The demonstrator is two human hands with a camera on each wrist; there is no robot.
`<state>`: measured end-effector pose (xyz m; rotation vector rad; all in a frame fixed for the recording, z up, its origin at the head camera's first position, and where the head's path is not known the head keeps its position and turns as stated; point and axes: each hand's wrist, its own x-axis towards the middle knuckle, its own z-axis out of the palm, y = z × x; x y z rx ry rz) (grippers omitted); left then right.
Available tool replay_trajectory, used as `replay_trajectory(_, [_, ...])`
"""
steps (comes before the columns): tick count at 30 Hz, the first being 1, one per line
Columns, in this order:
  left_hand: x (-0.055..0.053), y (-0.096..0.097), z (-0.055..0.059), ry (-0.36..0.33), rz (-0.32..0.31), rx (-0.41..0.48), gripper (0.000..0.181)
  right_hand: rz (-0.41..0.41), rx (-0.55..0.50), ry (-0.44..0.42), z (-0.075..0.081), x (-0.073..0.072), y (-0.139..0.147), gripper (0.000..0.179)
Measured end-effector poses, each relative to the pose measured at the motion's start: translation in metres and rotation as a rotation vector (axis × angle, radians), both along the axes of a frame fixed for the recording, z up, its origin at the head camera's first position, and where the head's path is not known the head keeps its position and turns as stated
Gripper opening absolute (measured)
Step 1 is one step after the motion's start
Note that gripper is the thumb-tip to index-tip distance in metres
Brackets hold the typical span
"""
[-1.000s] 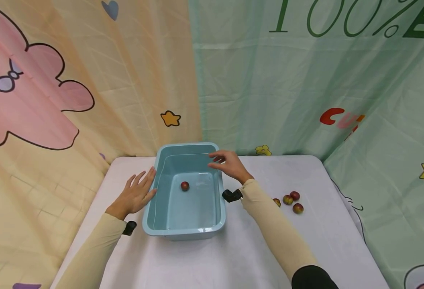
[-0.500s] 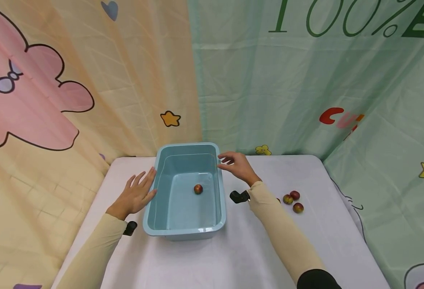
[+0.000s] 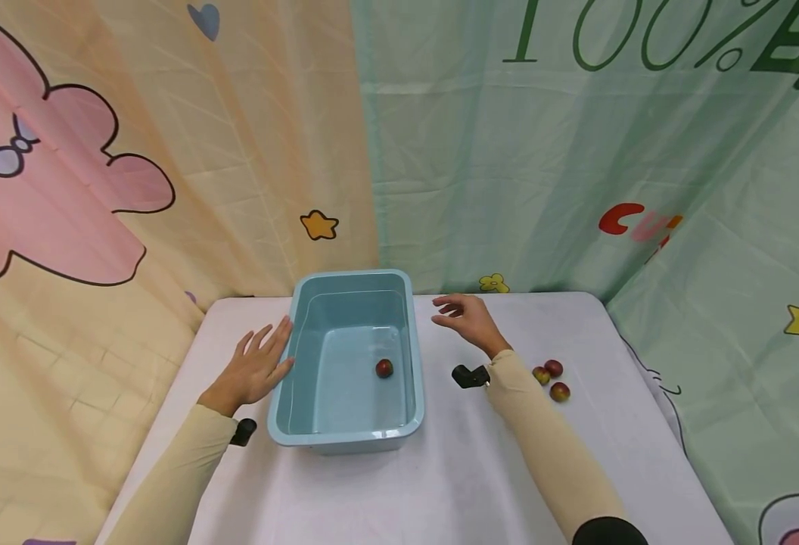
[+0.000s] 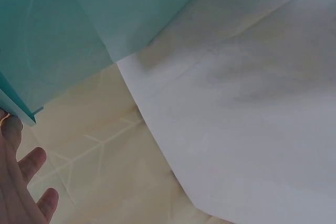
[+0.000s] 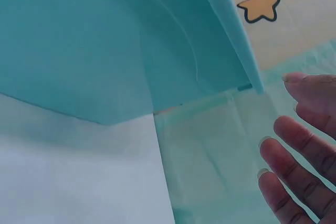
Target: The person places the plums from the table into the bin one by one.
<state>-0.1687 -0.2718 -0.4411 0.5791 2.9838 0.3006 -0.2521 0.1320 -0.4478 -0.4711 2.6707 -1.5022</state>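
Note:
A light blue plastic basin (image 3: 345, 439) stands on the table with a single reddish plum (image 3: 383, 369) on its floor, right of centre. Against the basin's left rim rests my left hand (image 3: 253, 371), its fingers spread. The left wrist view catches fingertips (image 4: 34, 161) by the rim. My right hand (image 3: 471, 322) hovers beyond the right rim, fingers loosely bent and holding nothing; the right wrist view shows its fingers (image 5: 299, 166) apart from the basin wall (image 5: 173, 51). Right of that forearm lie three red-green plums (image 3: 553, 369) close together.
A white cloth covers the table (image 3: 440, 484). Printed curtains (image 3: 270, 151) hang behind it and at both sides. A thin dark cable (image 3: 675, 416) runs along the right edge. Each wrist wears a small black camera (image 3: 471, 376).
My right hand has moved right, from over the basin to outside its rim. Inside, the plum has rolled right and nearer. Another plum on the table is now hidden by my right forearm.

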Motion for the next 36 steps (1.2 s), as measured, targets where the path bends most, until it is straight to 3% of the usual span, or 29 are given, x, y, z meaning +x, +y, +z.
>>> replay_trajectory(14, [0.0,-0.001,0.0,0.002,-0.006,0.0,0.069,-0.084,0.001,-0.067,-0.006,0.003,0.029,0.036])
replay_trajectory(24, [-0.001,-0.001,-0.003,0.009,-0.01,0.006,0.07,-0.121,0.012,-0.027,-0.02,0.011,0.053,0.037])
replay_trajectory(36, [0.001,-0.001,-0.002,0.004,-0.007,0.017,0.07,-0.176,0.013,-0.048,-0.035,0.019,0.071,0.038])
